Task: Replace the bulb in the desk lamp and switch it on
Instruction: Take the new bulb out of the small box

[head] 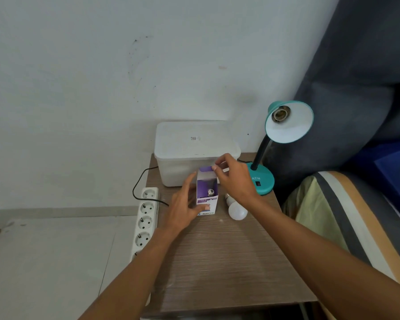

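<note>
The table point(229, 262) is narrow: its left edge runs beside a power strip point(146, 218) that leans along it, and its right edge meets a bed point(333, 215). A lidded tub point(194, 148) fills the back against the wall. The near half of the tabletop lies bare, crossed only by the two forearms. A black cord point(139, 188) loops off the left edge.

The lamp point(284, 125) stands at the back right corner, its teal base touching the edge and its shade tilted toward the camera, the socket point(280, 113) bare.

The box point(206, 195) stands upright in front of the tub, top open, with the metal base of a bulb showing inside. The left hand point(185, 209) holds the box's left side, fingers loosely spread and thumb on the near face. The right hand point(233, 179) pinches the box's raised purple flap between thumb and forefinger.

A loose bulb point(237, 210) lies on its side just right of the box, under the right wrist.
</note>
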The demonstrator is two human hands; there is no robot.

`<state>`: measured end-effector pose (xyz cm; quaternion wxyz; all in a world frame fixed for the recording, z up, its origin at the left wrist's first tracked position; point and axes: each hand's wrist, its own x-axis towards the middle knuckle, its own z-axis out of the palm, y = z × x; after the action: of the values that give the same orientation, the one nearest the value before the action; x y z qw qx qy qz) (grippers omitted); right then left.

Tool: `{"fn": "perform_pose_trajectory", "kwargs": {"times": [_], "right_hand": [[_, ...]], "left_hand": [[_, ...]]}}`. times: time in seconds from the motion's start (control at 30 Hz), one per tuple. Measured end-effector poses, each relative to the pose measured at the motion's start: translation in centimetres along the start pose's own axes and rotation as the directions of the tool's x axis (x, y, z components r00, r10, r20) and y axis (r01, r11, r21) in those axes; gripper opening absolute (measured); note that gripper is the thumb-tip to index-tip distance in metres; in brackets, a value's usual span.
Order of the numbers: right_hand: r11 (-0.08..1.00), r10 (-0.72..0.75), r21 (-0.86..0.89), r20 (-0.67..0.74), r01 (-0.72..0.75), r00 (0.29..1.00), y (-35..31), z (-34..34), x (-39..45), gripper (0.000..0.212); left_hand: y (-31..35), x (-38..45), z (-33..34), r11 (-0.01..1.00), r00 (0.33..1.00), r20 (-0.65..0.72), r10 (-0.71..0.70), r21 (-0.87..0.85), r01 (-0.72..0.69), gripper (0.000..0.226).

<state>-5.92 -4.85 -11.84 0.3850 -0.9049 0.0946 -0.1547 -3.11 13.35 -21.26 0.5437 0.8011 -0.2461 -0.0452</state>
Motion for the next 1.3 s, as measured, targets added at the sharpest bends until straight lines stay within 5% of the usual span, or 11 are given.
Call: {"fn": "perform_pose_trajectory", "kwargs": {"times": [0.13,0.3,0.5,0.67,0.9,1.3], "right_hand": [[0.999,0.037,-0.023,-0.138,-0.041,0.990,-0.4,0.3,0.6,0.018],[0.989,-0.006,-0.145,-0.129,-0.013,0.992,-0.5,0.4,0.9,0.017],[0.882,-0.171,-0.376,0.309,0.285,0.936,-0.6,0.0,-0.4,0.025],[0.894,-0.070,-0.381,0.405,0.238,0.911,-0.7,-0.2,0.3,0.023],[0.818,-0.062,-0.446,0.561,0.364,0.826,-1.6,-0.3,1.3,0.026],[0.840,-0.261,-0.345,0.422,0.420,0.868,-0.6,0.6,-1.0,0.022]], "left_hand": [[0.0,0.1,0.0,0.998,1.000,-0.001,0.031,0.054,-0.031,0.106],[0.1,0.3,-0.3,0.997,0.998,0.045,0.032,0.061,-0.035,0.103],[0.1,0.9,-0.7,0.999,0.995,0.093,-0.026,0.022,0.024,0.109],[0.3,0.8,-0.7,0.999,0.995,0.094,-0.043,0.021,0.042,0.112],[0.5,0.8,-0.6,0.998,0.993,0.099,-0.059,0.002,0.059,0.114],[0.5,0.9,-0.7,0.997,0.990,0.116,-0.075,-0.007,0.076,0.112]]}}
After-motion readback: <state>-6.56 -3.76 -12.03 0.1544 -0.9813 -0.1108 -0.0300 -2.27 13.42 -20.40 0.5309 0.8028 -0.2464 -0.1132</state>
